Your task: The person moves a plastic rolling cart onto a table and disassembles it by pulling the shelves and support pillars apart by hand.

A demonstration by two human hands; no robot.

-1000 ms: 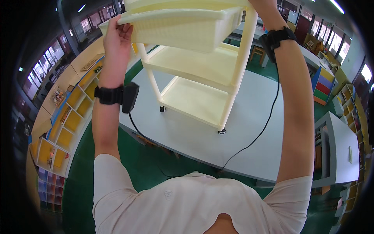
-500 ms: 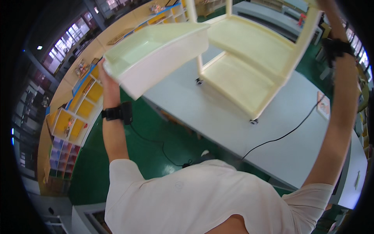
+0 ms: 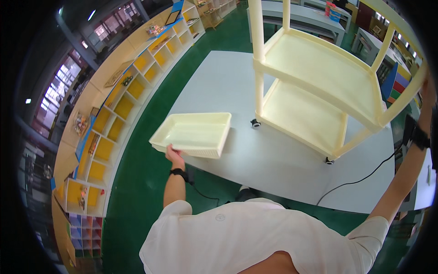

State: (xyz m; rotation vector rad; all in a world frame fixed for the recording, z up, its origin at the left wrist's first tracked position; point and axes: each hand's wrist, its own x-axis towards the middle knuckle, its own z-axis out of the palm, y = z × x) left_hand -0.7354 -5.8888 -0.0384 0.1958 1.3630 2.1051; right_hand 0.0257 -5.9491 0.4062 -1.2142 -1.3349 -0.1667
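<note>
My left hand (image 3: pixel 174 155) is closed on the near left rim of a cream plastic basket (image 3: pixel 196 147), rectangular, with slotted walls and nothing visible inside. The basket is over the near left part of the grey table (image 3: pixel 255 150); whether its base touches the top, I cannot tell. To its right, a cream rolling cart (image 3: pixel 319 59) with tray shelves and small black casters stands on the table. At the picture's right rim, my right hand (image 3: pixel 427 91) is up against the cart's right post, gripping it, with its fingers mostly hidden. Both wrists wear black bands.
A long low shelf unit (image 3: pixel 123 107) with yellow-backed compartments curves along the left, across the green floor (image 3: pixel 132 182). A black cable (image 3: pixel 360 182) crosses the table's right side. More grey tables (image 3: pixel 296 18) stand behind the cart, with a blue-and-red container (image 3: pixel 334 14) on one.
My left hand has lowered the basket from beside the cart's upper part toward the tabletop. The view has shifted, and my right hand appears lower, still at the cart's post.
</note>
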